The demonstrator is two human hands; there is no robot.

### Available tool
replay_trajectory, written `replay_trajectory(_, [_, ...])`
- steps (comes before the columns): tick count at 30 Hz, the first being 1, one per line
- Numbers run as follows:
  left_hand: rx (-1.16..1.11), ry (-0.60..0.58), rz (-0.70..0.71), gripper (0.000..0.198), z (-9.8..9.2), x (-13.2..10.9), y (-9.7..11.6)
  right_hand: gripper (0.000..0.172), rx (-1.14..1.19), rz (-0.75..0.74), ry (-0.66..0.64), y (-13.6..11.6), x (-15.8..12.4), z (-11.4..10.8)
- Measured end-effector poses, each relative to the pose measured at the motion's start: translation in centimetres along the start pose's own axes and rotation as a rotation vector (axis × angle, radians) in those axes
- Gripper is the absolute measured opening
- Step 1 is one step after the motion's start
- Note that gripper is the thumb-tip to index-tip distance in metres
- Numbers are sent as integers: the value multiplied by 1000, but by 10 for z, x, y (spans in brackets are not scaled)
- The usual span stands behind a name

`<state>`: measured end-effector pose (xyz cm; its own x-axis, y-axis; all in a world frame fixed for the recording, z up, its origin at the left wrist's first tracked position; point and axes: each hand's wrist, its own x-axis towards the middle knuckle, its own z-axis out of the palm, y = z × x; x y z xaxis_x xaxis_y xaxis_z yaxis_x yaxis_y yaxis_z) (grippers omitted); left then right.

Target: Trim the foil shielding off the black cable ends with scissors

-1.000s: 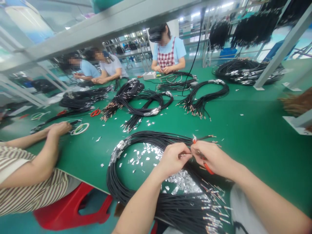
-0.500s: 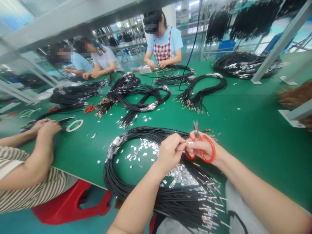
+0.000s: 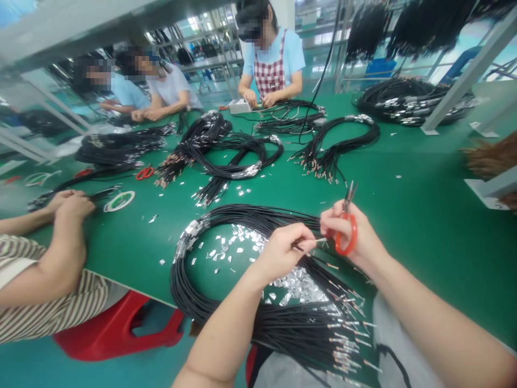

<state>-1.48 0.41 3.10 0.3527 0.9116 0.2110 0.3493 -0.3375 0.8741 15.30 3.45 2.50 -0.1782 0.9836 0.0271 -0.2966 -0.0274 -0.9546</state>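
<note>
My left hand [image 3: 285, 253] pinches the end of a thin black wire [image 3: 309, 244] above a large loop of black cables [image 3: 242, 215]. My right hand [image 3: 347, 229] is just to its right, with its fingers through orange-handled scissors [image 3: 346, 237] whose blades point up. Silver foil scraps [image 3: 238, 242] lie inside the loop, and a heap of them [image 3: 299, 285] sits under my left wrist. Metal-tipped cable ends [image 3: 343, 334] fan out below my hands. To the left, a seated co-worker's hands [image 3: 68, 205] rest on black cables.
The green work table [image 3: 404, 215] holds several more black cable bundles [image 3: 335, 143] and red scissors [image 3: 144, 173]. Co-workers sit along its far and left sides. A red stool [image 3: 121, 328] stands at the near edge, and bundles hang on racks at the back right.
My right hand has moved up and right, away from my left hand, with the scissors now turned upright. My left hand still pinches the wire.
</note>
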Motion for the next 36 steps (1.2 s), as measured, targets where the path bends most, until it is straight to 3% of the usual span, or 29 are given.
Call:
replay_trajectory(3, [-213,151,-49,15,-2,2,-1,35,109,65,37,5,1,4])
replay_trajectory(7, [-298,310,-49,12,1,4,-8,28,-124,42,-213,14,-11,20])
replay_trajectory(9, [-295,316,-50,11,4,4,-10,29,-203,-55,-180,18,-15,26])
replay_trajectory(12, [-305,293,-51,10,10,3,-9,34,-134,-146,-76,23,-16,29])
replay_trajectory(22, [-296,370,-121,12,9,2,-1,38,-72,-47,-121,23,-11,26])
replay_trajectory(25, [-298,314,-166,15,7,2,1,39,-123,-31,-156,22,-10,24])
replay_trajectory(30, [-256,251,-102,11,4,2,1,41,-178,-34,-208,24,-7,22])
replay_trajectory(36, [-239,282,-102,14,7,0,1,36,-238,-92,-174,23,-5,21])
